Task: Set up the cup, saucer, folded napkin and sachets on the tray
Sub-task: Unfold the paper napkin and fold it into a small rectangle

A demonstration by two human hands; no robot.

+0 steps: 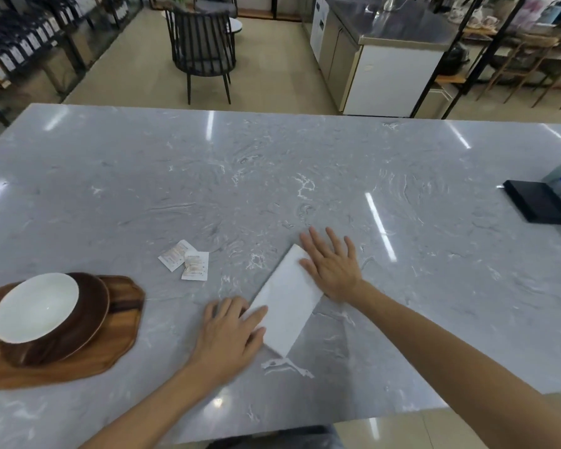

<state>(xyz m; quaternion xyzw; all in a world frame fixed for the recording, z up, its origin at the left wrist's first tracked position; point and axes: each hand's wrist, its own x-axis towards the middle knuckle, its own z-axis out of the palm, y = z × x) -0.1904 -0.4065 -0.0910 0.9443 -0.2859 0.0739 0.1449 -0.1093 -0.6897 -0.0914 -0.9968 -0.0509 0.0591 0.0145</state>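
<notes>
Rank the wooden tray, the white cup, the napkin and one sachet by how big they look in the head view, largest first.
1. Wooden tray, partly cut off by the frame edge.
2. White cup and napkin: look about alike, so no ranking.
3. One sachet, clearly smallest.

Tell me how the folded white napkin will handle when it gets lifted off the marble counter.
The napkin looks like thin folded paper or cloth, so it is probably light and floppy and may sag or unfold if lifted by one end. It lies flat under the left hand and right hand; on the glossy counter it would likely slide easily.
</notes>
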